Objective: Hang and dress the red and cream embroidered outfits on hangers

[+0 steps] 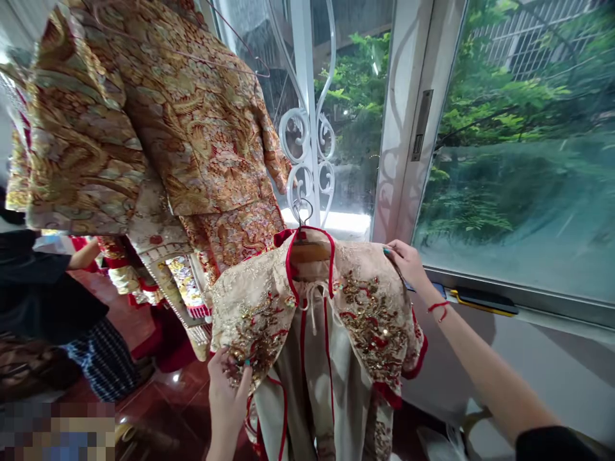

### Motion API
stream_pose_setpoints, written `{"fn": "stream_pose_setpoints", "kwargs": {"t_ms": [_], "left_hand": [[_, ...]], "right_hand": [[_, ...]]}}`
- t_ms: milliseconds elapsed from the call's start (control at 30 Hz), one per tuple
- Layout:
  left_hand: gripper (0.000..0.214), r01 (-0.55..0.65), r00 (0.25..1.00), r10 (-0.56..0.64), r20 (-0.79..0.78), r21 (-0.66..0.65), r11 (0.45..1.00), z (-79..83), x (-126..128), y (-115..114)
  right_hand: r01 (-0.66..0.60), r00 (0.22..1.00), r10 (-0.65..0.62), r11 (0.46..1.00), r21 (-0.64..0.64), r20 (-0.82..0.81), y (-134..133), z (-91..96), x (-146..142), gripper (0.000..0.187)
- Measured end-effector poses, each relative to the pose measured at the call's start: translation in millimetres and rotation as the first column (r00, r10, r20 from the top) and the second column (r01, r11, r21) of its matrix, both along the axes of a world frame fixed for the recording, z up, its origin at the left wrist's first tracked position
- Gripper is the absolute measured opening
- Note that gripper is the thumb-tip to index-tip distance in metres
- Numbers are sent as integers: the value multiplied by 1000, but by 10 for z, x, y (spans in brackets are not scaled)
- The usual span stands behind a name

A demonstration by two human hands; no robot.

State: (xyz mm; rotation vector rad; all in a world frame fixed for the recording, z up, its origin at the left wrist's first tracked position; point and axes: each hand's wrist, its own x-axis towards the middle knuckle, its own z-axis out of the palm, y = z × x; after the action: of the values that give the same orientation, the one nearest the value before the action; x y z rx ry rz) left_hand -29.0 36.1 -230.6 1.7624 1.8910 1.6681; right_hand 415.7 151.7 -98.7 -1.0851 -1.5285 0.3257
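Observation:
A cream jacket [369, 320] with red piping and gold beaded embroidery hangs in front of me, its front parted over a pale lining. It is on a wooden hanger [311, 251] whose metal hook sits at white scrollwork. My left hand [228, 378] grips the embroidered front panel on the left, thumb over the beads and fingers partly behind the cloth. At the opposite shoulder, my right hand [406, 259] pinches the fabric's edge, thumb on top. A thin cord is tied in a bow [316, 298] below the collar.
Gold and red brocade garments [206, 121] hang close on the left. White metal scrollwork [307, 141] rises before the windows. A black and yellow object [483, 302] lies on the sill at right. A person in dark clothes [52, 301] is at far left, over a reddish tiled floor.

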Motion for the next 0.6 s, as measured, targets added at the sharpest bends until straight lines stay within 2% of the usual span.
{"fn": "stream_pose_setpoints", "kwargs": {"t_ms": [100, 200, 267, 333, 400, 467, 533, 600], "left_hand": [[78, -50, 996, 52, -72, 22, 998, -157, -51, -5], [93, -50, 991, 43, -130, -51, 997, -390, -171, -10], [86, 3, 995, -18, -99, -147, 989, -513, -230, 2], [73, 67, 995, -79, -53, -209, 976, -572, -244, 19], [64, 129, 991, -134, -8, -240, 962, -568, -227, 27], [64, 214, 977, -203, 71, -255, 943, -508, -224, 2], [65, 275, 955, -234, 184, -239, 931, -379, -276, -69], [60, 251, 937, -193, 291, -178, 951, -161, -380, -183]], "right_hand": [[-164, 979, 181, 973, -163, 95, 42, 120, 51, 49], [-267, 935, 308, 938, -222, 175, -178, 129, 109, 59], [-275, 914, 322, 939, -206, 248, -355, 107, 98, 66], [-209, 892, 243, 969, -129, 381, -454, 113, 15, 72], [-133, 847, 121, 991, -14, 517, -455, 158, -130, 70], [-111, 786, 58, 993, 48, 615, -402, 210, -292, 63], [-62, 743, 6, 996, 61, 669, -355, 229, -424, 55], [47, 726, -97, 995, 92, 681, -353, 201, -514, 47]]}}
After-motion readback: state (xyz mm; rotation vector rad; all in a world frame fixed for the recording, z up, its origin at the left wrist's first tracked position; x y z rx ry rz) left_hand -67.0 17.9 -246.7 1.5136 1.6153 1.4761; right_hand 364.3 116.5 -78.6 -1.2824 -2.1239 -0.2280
